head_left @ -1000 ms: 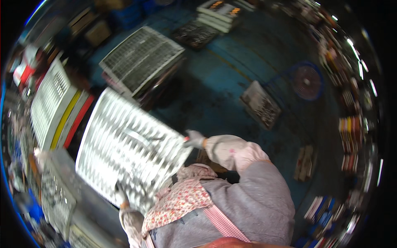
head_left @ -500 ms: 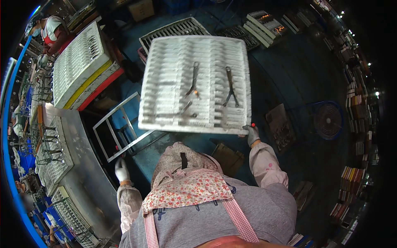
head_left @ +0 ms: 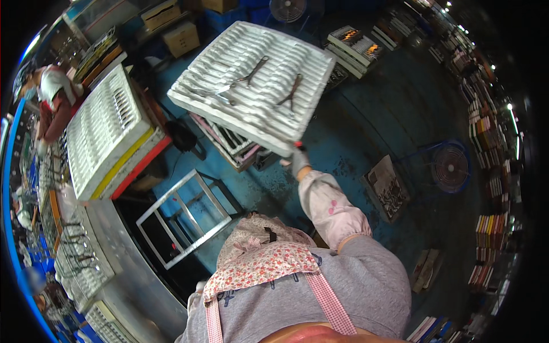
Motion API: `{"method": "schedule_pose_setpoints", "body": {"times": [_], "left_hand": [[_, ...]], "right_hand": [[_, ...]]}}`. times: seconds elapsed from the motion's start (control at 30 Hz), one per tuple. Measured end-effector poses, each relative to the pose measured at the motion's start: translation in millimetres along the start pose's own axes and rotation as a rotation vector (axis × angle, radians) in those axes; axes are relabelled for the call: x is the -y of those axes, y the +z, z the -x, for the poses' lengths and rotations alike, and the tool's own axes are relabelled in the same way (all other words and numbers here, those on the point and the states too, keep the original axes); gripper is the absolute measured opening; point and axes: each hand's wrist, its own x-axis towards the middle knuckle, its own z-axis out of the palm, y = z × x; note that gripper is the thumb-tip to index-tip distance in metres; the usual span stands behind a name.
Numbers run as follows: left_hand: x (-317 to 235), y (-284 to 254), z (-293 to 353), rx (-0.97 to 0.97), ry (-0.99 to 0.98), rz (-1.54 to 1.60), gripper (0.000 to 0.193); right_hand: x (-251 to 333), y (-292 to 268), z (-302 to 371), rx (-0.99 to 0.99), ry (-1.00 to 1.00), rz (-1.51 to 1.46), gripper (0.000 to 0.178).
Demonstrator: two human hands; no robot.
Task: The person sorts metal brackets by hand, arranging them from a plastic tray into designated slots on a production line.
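Observation:
My right hand [head_left: 297,160], in a grey glove, has its fingers closed on the near right corner of a white ridged tray [head_left: 214,52]. The tray looks tilted, with its far left side over a lower stack of trays [head_left: 243,157]; whether it touches the stack I cannot tell. Loose on its ridges lie a forked metal tool with a ringed end [head_left: 251,72], a similar one [head_left: 295,90] to the right and a smaller metal piece [head_left: 226,98]. My left sleeve [head_left: 197,296] shows beside my body, but the left hand is hidden.
An open metal frame stand [head_left: 205,234] is in front of me, left of centre. White, yellow and red trays [head_left: 106,137] are stacked at left, near a co-worker [head_left: 54,94]. A metal worktop [head_left: 128,260] runs along the left. On the right stands a floor fan [head_left: 452,166].
The tray has moved away from me and turned, its near right corner shifting left. My right arm has followed it inward. My left hand has left the metal stand and gone out of sight.

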Motion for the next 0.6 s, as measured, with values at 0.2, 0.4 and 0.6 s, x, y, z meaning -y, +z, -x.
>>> {"method": "schedule_pose_setpoints", "body": {"times": [0.2, 0.4, 0.6], "left_hand": [[-120, -83, -125, 0.022, 0.038, 0.218, 0.052], [-232, -66, -222, 0.222, 0.101, 0.297, 0.039], [-360, -31, -255, 0.546, 0.244, -0.404, 0.049]], "right_hand": [[-105, 37, 9, 0.236, -0.337, 1.237, 0.075], [-37, -87, 0, -0.218, -0.342, 1.249, 0.062], [-43, -335, -6, -0.969, 0.015, 0.805, 0.061]]}}
